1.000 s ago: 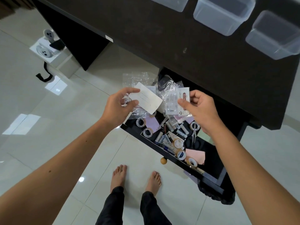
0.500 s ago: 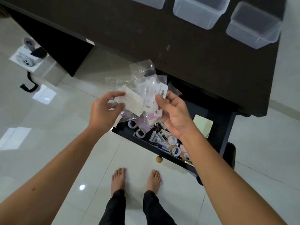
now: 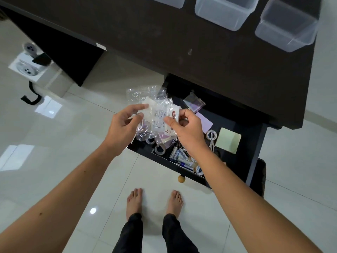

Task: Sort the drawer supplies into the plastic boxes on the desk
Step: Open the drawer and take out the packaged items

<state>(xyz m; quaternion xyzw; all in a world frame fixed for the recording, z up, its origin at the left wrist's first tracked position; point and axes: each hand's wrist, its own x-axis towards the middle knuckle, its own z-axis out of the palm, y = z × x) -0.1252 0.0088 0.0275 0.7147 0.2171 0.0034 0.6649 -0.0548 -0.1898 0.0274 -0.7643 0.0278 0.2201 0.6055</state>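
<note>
Above the open drawer [image 3: 244, 161], both hands share one bundle of clear packets [image 3: 160, 114]. Left hand [image 3: 124, 125]: grip pinched on a white slip at the bundle's left edge, thumb against forefinger. Right hand [image 3: 187, 128]: thumb and fingers pressed onto a red-labelled packet. Below them the drawer holds tape rolls [image 3: 160, 149], batteries [image 3: 179, 154], scissors [image 3: 211, 139] and sticky pads [image 3: 228, 142], all unsorted. Up on the worktop [image 3: 182, 52], three boxes [image 3: 286, 24] look empty. Judgement: sorting barely begun; first handful not yet carried to a box.
</note>
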